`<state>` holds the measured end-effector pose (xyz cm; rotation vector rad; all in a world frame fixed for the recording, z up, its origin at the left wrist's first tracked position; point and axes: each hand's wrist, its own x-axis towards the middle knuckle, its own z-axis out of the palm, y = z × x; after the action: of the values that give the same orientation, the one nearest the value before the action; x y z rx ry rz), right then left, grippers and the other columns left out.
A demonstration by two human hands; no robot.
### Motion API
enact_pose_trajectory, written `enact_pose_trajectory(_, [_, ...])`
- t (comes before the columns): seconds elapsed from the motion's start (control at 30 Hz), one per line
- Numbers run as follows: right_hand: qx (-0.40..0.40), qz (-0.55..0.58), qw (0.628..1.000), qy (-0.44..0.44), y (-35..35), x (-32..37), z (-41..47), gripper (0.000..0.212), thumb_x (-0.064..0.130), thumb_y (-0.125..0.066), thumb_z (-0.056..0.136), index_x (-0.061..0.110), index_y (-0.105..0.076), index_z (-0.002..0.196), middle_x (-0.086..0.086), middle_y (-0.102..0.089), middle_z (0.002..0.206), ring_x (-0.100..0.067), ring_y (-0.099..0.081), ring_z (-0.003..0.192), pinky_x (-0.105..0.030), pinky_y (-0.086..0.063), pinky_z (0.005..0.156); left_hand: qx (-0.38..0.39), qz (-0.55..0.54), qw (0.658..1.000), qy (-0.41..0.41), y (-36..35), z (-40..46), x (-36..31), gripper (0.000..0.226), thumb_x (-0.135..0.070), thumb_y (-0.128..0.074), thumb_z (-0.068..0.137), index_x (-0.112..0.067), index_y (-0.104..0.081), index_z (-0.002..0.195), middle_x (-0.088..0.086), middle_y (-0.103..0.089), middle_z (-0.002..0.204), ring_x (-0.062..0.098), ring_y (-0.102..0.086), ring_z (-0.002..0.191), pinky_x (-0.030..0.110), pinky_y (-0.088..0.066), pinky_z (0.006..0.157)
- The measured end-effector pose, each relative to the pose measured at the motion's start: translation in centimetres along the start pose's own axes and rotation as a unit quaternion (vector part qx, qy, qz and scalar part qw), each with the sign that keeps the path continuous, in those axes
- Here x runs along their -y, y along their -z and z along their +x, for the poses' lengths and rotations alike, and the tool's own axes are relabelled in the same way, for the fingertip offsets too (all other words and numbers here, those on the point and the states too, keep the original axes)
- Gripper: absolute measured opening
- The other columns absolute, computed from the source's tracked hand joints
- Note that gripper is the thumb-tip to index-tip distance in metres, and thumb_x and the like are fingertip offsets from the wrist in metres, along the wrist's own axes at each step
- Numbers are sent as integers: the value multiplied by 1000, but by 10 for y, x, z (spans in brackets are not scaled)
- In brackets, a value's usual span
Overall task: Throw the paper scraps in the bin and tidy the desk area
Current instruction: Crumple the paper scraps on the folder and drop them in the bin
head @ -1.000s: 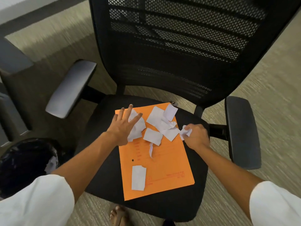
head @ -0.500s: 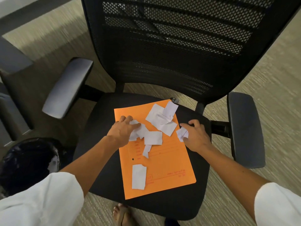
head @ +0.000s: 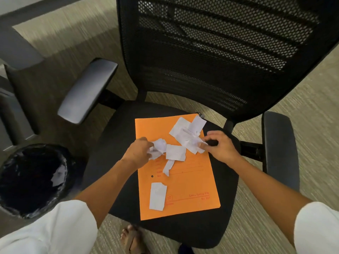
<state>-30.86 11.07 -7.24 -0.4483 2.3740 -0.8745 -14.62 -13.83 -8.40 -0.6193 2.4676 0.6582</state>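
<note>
Paper scraps, white, torn, lie on orange folder (head: pixel 185 182), flat on black chair seat (head: pixel 119 125). Crumpled scrap (head: pixel 158 147) at folder's left edge, gripped by left hand (head: pixel 136 152). Overlapping pile of scraps (head: pixel 189 132) at folder's top right; its near end pinched by right hand (head: pixel 220 147). Flat squarish scrap (head: pixel 175 153) btwn the hands; narrow strip (head: pixel 168 166) just below it. Rectangular scrap (head: pixel 157 196) lies apart, near folder's lower left. Bin (head: pixel 27 180), black-lined, on floor left of chair, one white scrap (head: pixel 58 176) inside
</note>
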Motion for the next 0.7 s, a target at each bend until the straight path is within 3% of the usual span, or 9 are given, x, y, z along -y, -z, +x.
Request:
enact_pose_trajectory(0.13, [4,-17,1000,4,-19,21,18,22,26,-86,78,14,-79,96,-10,-49,143,-26,-44,134,-39,-44,103,-44,-153,985,62,6,-6,6,35,-14,-78,86,-8,-70,119,11,-68,112,25,-65,94,34,-57,76])
enact_pose_trajectory(0.2, [8,-36,999,11,-28,28,25,20,27,-86,77,17,-79,93,-10,-40,153,-29,-33,142,-46,-43,108,-58,-178,981,60,10,-9,10,31,-15,-80,83,-8,-72,112,10,-71,107,22,-65,90,28,-52,70])
enact_pose_trajectory(0.3, [63,-94,993,31,-33,34,34,15,30,-87,77,24,-75,85,-10,-22,165,-29,-10,152,-45,-27,119,-71,-179,980,42,16,-11,20,27,-12,-82,81,-5,-73,106,10,-71,102,24,-67,91,25,-49,63])
enact_pose_trajectory(0.37, [125,-142,981,36,-32,37,40,15,33,-85,78,25,-73,84,-12,-11,168,-28,0,155,-45,-20,120,-74,-171,982,31,20,-11,23,28,-11,-82,80,-6,-72,105,10,-70,104,27,-68,95,35,-56,69])
enact_pose_trajectory(0.43, [160,-187,969,33,-34,41,43,16,33,-84,80,24,-73,87,-14,-7,168,-27,-4,155,-42,-23,118,-81,-157,984,25,21,-11,23,35,-14,-83,80,-11,-70,112,7,-68,115,26,-66,103,41,-59,81])
enact_pose_trajectory(0.5, [162,-230,959,36,-39,42,43,16,33,-82,82,23,-73,88,-15,-11,167,-28,-12,154,-39,-29,115,-87,-141,986,17,20,-9,21,42,-18,-83,80,-15,-69,120,3,-62,131,24,-60,115,37,-58,86])
enact_pose_trajectory(0.6, [143,-282,947,56,-47,41,38,16,34,-81,83,21,-73,90,-16,-21,165,-30,-25,149,-39,-36,111,-73,-83,994,-9,17,-5,16,40,-23,-82,81,-14,-73,118,-3,-46,151,23,-37,138,39,-49,99])
enact_pose_trajectory(0.7, [126,-308,940,70,-49,41,36,19,38,-79,84,21,-74,93,-13,-28,163,-29,-36,142,-39,-41,106,-46,-63,997,-17,15,1,8,38,-26,-83,80,-14,-75,115,-4,-33,160,24,-20,149,44,-40,110])
